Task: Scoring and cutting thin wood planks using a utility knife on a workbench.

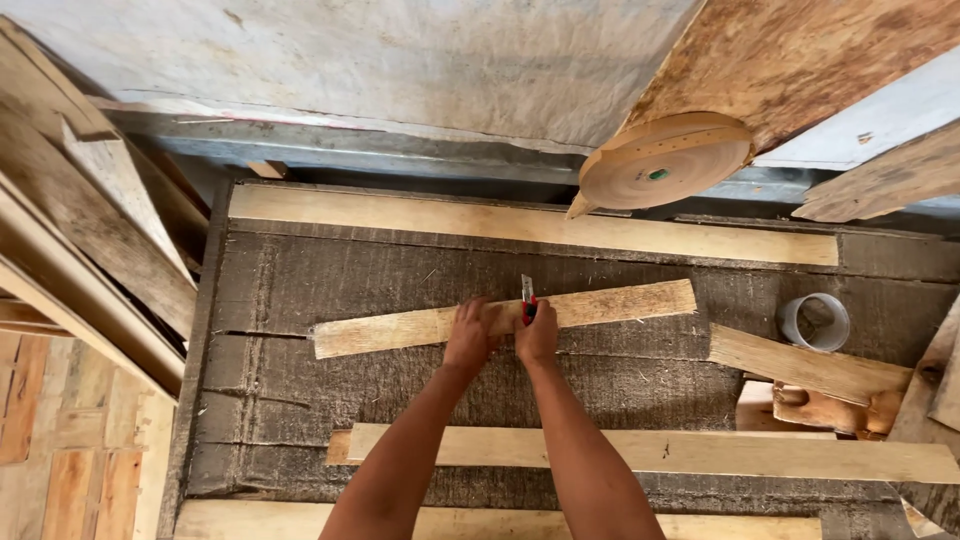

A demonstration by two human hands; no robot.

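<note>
Both bare forearms reach forward from the lower edge and converge, wrists nearly side by side. Left hand (470, 333) lies palm down, fingers (478, 312) spread and pressing flat. Right hand (537, 336) is curled into a closed grip, knuckles up, just beside the left.

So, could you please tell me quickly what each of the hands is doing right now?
Left hand: resting palm-down on the short wooden plank, pressing rather than gripping.
Right hand: closed around a red utility knife.
</note>
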